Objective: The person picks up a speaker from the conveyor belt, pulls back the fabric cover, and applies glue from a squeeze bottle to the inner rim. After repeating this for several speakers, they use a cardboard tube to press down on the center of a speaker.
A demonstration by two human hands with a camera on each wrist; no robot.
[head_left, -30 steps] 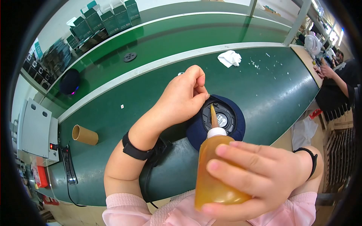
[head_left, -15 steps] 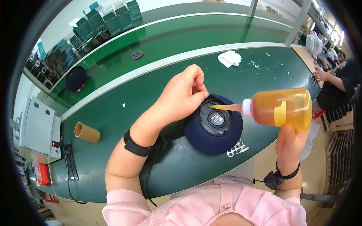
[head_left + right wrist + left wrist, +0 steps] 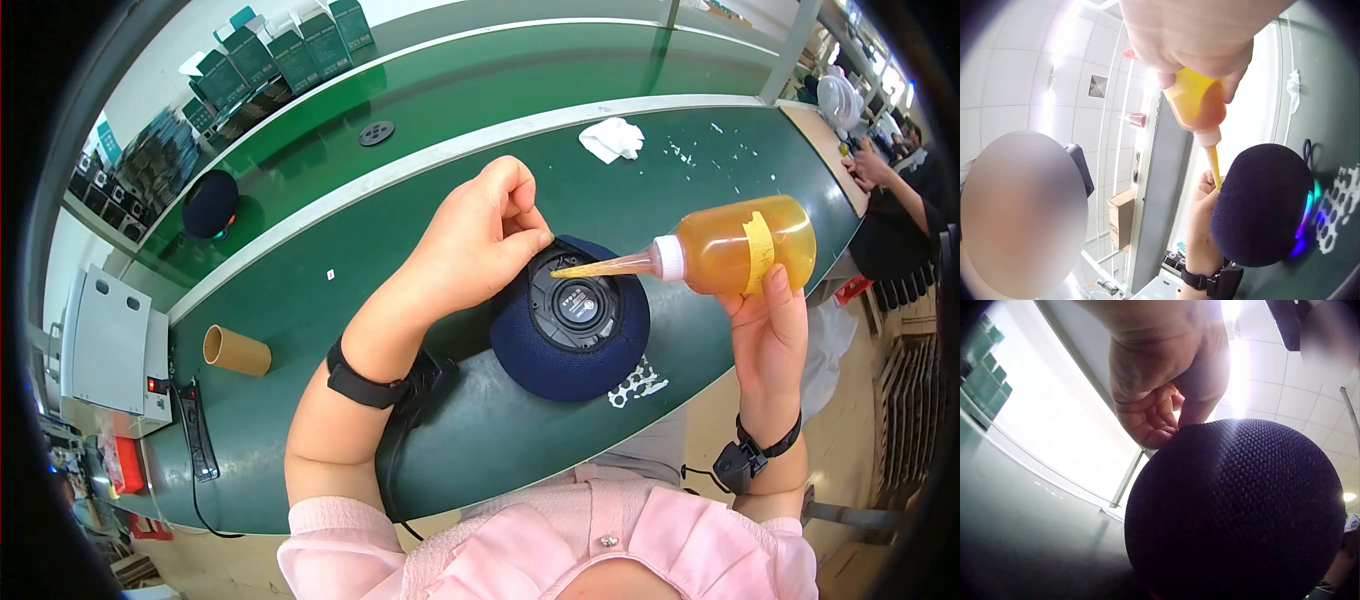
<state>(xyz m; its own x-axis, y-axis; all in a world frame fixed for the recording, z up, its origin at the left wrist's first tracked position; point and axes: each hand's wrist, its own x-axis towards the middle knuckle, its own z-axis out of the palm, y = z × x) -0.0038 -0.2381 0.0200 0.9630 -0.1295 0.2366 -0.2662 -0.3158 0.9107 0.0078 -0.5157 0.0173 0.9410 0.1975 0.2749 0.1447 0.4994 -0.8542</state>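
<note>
A round navy fabric-covered speaker (image 3: 567, 368) sits on the green table, its round black plastic face with a silver label turned up. My left hand (image 3: 470, 240) pinches the fabric edge at the far left of that face; the left wrist view shows thumb and fingertips (image 3: 1161, 434) at the top of the cloth. My right hand (image 3: 770, 330) grips a squeeze bottle (image 3: 725, 245) of amber liquid, tilted nearly level. Its long nozzle (image 3: 605, 266) reaches over the black face, tip beside the left fingertips. Lights glow on the speaker's other end (image 3: 1302, 219) in the right wrist view.
A cardboard tube (image 3: 237, 350) and a power strip (image 3: 198, 432) are on the left, near a grey box-shaped device (image 3: 115, 335). A crumpled white tissue (image 3: 612, 139) lies at the back. White honeycomb-patterned bits (image 3: 637, 384) are beside the speaker. Another speaker (image 3: 210, 203) stands behind the divider.
The bottle has swung from low over the speaker's near side to its right, lying nearly level, and its nozzle tip has shifted slightly left. My left hand keeps its pinch on the fabric.
</note>
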